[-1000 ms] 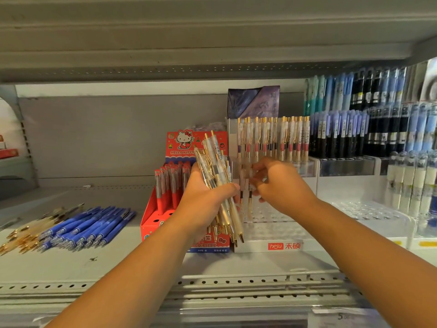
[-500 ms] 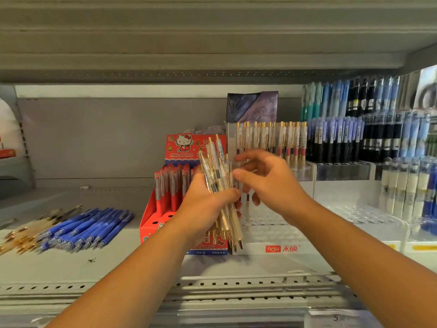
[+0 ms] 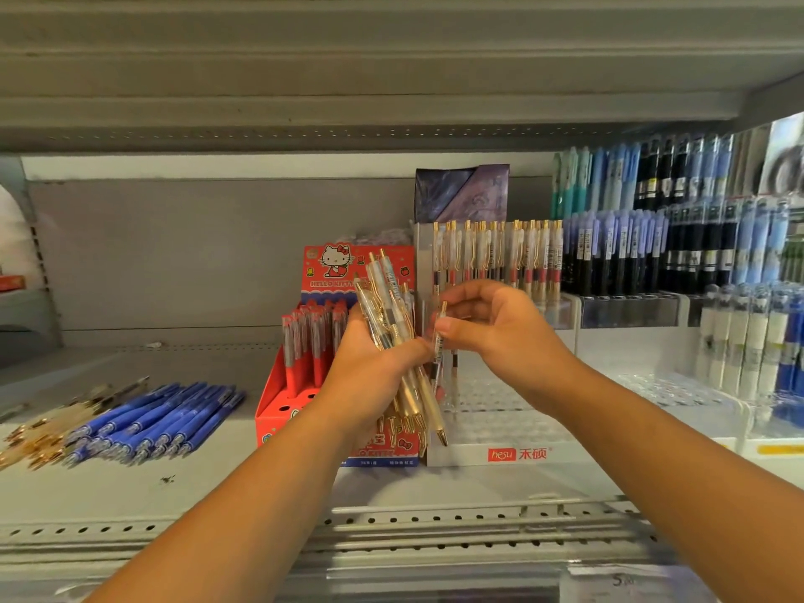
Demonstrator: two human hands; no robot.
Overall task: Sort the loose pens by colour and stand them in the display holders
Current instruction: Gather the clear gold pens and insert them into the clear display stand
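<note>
My left hand (image 3: 374,376) grips a bundle of several clear gold-trimmed pens (image 3: 393,324), tips pointing down. Just to its right, my right hand (image 3: 491,324) pinches one single gold-trimmed pen (image 3: 439,337) upright between thumb and fingers, in front of the clear display holder (image 3: 500,428). That holder's back row holds several matching pens (image 3: 500,254). Loose blue pens (image 3: 156,424) and loose gold pens (image 3: 39,433) lie flat on the shelf at the left.
A red Hello Kitty pen box (image 3: 300,385) stands behind my left hand. Holders packed with blue, black and white pens (image 3: 678,250) fill the right side. The shelf above hangs low overhead. A perforated rail (image 3: 435,524) runs along the shelf's front edge.
My right hand has drawn back from the holder to the bundle and now pinches a single pen beside it. The left hand has kept the bundle nearly still.
</note>
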